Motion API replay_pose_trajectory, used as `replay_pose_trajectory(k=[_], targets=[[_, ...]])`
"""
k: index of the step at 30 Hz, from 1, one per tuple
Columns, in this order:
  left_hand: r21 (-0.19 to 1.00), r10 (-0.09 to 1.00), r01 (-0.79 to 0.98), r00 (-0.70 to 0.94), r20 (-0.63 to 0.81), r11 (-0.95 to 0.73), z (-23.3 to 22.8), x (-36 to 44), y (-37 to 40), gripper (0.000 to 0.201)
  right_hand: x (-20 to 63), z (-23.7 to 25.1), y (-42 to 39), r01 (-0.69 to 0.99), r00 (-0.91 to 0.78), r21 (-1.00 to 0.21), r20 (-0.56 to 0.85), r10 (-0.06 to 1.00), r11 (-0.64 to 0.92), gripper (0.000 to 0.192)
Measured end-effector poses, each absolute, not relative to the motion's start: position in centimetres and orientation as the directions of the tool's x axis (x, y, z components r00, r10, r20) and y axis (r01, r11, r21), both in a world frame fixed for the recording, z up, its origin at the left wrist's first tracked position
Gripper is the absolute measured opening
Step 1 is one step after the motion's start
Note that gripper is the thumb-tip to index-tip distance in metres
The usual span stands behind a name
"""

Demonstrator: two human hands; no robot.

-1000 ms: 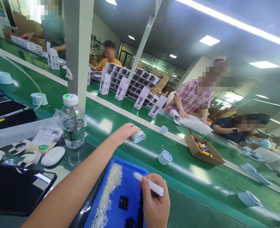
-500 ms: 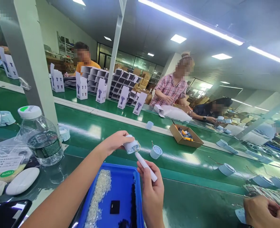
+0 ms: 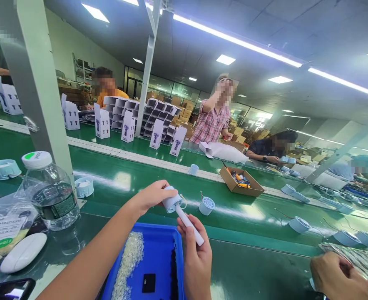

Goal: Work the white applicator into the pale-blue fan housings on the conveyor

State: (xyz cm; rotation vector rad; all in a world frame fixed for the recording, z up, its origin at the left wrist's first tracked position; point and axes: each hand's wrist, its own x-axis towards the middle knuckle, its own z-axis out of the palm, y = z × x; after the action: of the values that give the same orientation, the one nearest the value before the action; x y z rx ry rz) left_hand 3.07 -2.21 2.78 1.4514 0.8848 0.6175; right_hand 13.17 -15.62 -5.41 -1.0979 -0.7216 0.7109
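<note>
My left hand (image 3: 151,196) is closed around a light blue round plastic housing (image 3: 170,202), its open end tilted toward my right. A thin wire curls out beside that end. My right hand (image 3: 196,250) grips a white rod (image 3: 190,225) between thumb and fingers. The rod's far tip is at the housing's open end; how deep it reaches, I cannot tell. Below both hands sits a blue tray (image 3: 179,246), with small clear pieces (image 3: 129,258) along its left side, black pieces (image 3: 174,271) along its right and a black square (image 3: 148,283) between them.
A water bottle (image 3: 51,196) and a white oval case (image 3: 23,252) stand at left. Similar housings, one (image 3: 207,205) nearby, lie on the green conveyor (image 3: 109,166) with an open cardboard box (image 3: 243,183). A co-worker's hand (image 3: 336,275) is at lower right; other people sit or stand across the line.
The white rod's tip has moved up against the housing's open end. The co-worker in the checked shirt has raised a hand to the head. The whole view has shifted slightly.
</note>
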Motion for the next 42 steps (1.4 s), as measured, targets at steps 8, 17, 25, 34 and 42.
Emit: replay_pose_trajectory(k=[8, 17, 25, 34, 42], targets=[[0.976, 0.961, -0.141, 0.199, 0.191, -0.164, 2.8, 6.4, -4.9, 0.038, 12.3, -5.7, -15.0, 0.018, 0.459, -0.975, 0.207, 0.864, 0.224, 0.037], [0.876, 0.981, -0.482, 0.154, 0.120, -0.032, 2.0, 7.5, -6.5, 0.046, 11.6, -6.3, -15.3, -0.274, 0.344, -0.940, 0.101, 0.934, 0.203, 0.046], [0.879, 0.994, -0.476, 0.089, 0.070, -0.020, 2.3, 7.5, -6.8, 0.044, 11.5, -5.9, -15.4, -0.396, 0.342, -0.895, 0.065, 0.937, 0.206, 0.040], [0.937, 0.994, -0.343, 0.064, 0.092, -0.065, 2.8, 7.3, -6.9, 0.041, 11.1, -5.8, -15.8, -0.385, 0.360, -0.896, 0.073, 0.930, 0.220, 0.034], [0.926, 0.960, -0.365, 0.215, 0.179, -0.091, 1.5, 7.9, -6.8, 0.033, 12.2, -4.9, -15.7, -0.336, 0.400, -0.924, 0.037, 0.916, 0.184, 0.035]])
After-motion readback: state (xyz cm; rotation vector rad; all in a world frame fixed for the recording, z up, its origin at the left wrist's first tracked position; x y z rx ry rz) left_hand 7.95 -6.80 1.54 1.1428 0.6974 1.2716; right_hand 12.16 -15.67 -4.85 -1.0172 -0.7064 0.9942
